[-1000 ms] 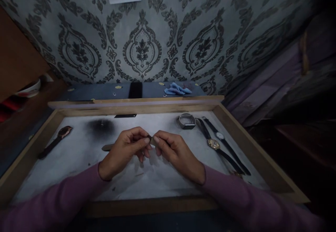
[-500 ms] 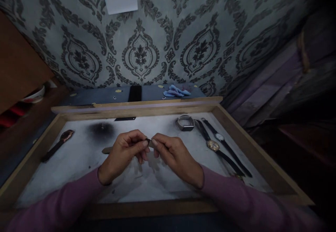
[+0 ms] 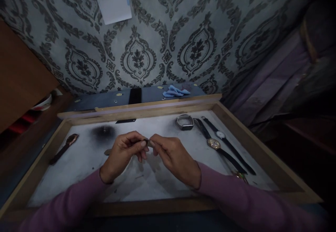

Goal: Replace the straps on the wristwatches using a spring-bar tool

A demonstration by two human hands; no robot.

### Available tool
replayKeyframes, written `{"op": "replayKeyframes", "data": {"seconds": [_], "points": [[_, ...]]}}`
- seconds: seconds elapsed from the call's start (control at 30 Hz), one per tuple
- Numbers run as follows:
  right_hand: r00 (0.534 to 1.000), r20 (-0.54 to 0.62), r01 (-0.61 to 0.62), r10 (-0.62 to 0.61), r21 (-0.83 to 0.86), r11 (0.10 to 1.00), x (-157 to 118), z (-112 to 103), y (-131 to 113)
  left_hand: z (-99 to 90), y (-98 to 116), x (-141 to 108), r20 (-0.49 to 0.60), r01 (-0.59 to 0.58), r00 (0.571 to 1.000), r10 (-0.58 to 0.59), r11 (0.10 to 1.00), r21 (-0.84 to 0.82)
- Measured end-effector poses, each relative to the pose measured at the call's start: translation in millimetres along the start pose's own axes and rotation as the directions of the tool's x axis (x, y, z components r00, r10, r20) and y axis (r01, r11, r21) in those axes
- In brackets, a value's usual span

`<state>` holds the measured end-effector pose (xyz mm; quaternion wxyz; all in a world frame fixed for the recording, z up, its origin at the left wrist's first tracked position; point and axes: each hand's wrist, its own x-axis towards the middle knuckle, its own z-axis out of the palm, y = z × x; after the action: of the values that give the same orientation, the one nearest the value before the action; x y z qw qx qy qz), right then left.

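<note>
My left hand [image 3: 124, 156] and my right hand [image 3: 174, 156] meet over the middle of the tray, fingertips pinched close together. Between them is the end of a brown strip that looks like a watch strap [image 3: 147, 143]. A rounded brown tip shows beyond the left hand's far side and seems to belong to the same strap; the fingers cover the rest. Nearest to the right hand are a silver-banded watch [image 3: 184, 122], a gold-cased watch [image 3: 214, 143] on a black strap, and a slim watch [image 3: 221, 134]. A dark-strapped watch [image 3: 63, 148] lies to the left.
A wooden-framed tray [image 3: 141, 111] with a pale, stained bottom surrounds the work. A thin dark strip [image 3: 126, 121] lies near its back edge. Behind the tray are a black phone-like slab [image 3: 135, 95] and a blue cloth [image 3: 175, 91]. Another watch [image 3: 240, 176] is partly hidden by the right sleeve.
The view has tilted and shifted slightly. Both hands keep their pinch on the strap, with only small finger movement; the watches lie as before.
</note>
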<state>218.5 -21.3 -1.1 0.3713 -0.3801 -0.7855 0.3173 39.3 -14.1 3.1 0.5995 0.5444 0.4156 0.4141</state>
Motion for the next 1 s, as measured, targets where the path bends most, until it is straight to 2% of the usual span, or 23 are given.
{"op": "replayKeyframes", "data": {"seconds": [0.33, 0.83, 1.0], "points": [[0.998, -0.005, 0.064, -0.064, 0.009, 0.998, 0.0, -1.6, -1.5, 1.9, -0.5, -0.5, 0.002, -0.011, 1.000, 0.011, 1.000, 0.015], [0.998, 0.044, 0.037, -0.041, 0.082, 0.996, 0.4, -6.1, -5.8, 0.5, -1.0, -1.1, 0.016, -0.020, 1.000, 0.020, 1.000, 0.010], [0.998, 0.056, 0.010, -0.011, 0.025, 1.000, -0.1, -5.6, -5.1, 0.5, -1.9, -0.7, 0.017, -0.030, 0.999, 0.029, 1.000, 0.009]]}}
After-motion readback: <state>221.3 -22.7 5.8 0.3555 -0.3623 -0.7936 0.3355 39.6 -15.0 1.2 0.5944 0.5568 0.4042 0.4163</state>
